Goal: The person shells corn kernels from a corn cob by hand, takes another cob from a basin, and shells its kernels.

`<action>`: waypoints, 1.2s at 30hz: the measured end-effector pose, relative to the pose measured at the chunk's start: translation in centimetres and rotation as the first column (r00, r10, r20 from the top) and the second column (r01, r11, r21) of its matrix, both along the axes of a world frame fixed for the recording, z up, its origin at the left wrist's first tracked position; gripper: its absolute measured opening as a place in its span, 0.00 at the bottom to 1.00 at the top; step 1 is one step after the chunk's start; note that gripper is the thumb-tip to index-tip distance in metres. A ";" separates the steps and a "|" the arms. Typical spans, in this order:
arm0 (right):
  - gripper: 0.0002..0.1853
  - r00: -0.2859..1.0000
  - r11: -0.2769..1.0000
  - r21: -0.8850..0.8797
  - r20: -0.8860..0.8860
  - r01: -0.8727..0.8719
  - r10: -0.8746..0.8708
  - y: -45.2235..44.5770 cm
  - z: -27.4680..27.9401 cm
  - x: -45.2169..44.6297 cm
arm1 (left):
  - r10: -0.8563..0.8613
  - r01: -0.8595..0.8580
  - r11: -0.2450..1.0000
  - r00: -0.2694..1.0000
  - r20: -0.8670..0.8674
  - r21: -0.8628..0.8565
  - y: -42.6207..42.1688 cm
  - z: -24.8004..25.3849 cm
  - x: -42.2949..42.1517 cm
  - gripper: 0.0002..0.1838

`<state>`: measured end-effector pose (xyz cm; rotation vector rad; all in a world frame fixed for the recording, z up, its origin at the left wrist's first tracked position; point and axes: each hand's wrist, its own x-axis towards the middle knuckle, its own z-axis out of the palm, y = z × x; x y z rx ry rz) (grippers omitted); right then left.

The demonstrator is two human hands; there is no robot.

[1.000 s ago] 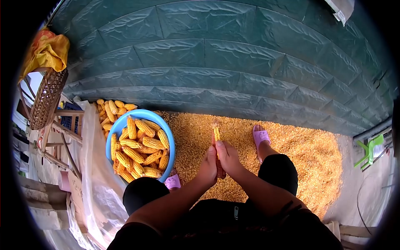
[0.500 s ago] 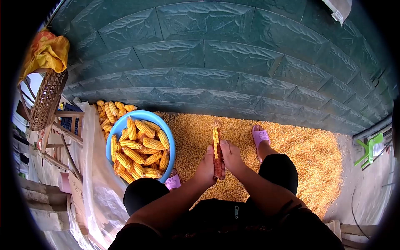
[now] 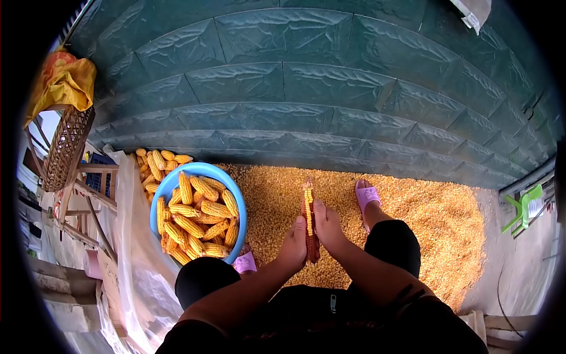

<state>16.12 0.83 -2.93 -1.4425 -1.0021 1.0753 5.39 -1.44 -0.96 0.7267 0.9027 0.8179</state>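
Corn cob (image 3: 309, 215) clamped, two-handed

Left grip (image 3: 293, 243) closed on the cob's left side, right grip (image 3: 329, 228) on its right; thumbs on top, most fingers hidden. Cob points away from the body, over loose kernels (image 3: 268, 218), right of the blue tub (image 3: 163, 189). Strip of yellow kernels runs along it; bare reddish-brown core at the near end.

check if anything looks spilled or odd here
Loose corn kernels lie thickly around the pink sandals, like a spill; the cob between the left hand and right hand is partly bare. Nothing else stands out.
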 end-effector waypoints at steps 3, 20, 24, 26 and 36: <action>0.24 0.995 0.988 -0.140 0.055 -0.071 0.079 0.2 0.8 0.7 | -0.015 0.015 0.999 1.000 -0.011 -0.036 0.2 0.0 -0.4 0.24; 0.19 0.988 0.999 0.017 -0.151 -0.032 0.034 0.6 1.8 1.1 | -0.093 0.111 0.986 0.985 -0.144 0.124 -1.2 0.6 0.1 0.16; 0.17 0.921 0.997 -0.051 -0.389 -0.060 0.036 1.2 1.7 1.6 | 0.017 0.021 0.966 0.989 -0.144 0.256 -0.6 -0.8 0.2 0.17; 0.16 0.932 0.995 -0.072 -0.361 -0.072 0.041 1.2 2.8 1.6 | -0.023 0.062 0.975 0.983 -0.182 0.213 -0.6 -0.3 0.2 0.18; 0.15 0.943 0.997 -0.006 -0.325 -0.081 0.075 0.9 1.5 1.5 | -0.041 0.065 0.988 0.984 -0.174 0.137 -0.4 -0.1 0.1 0.19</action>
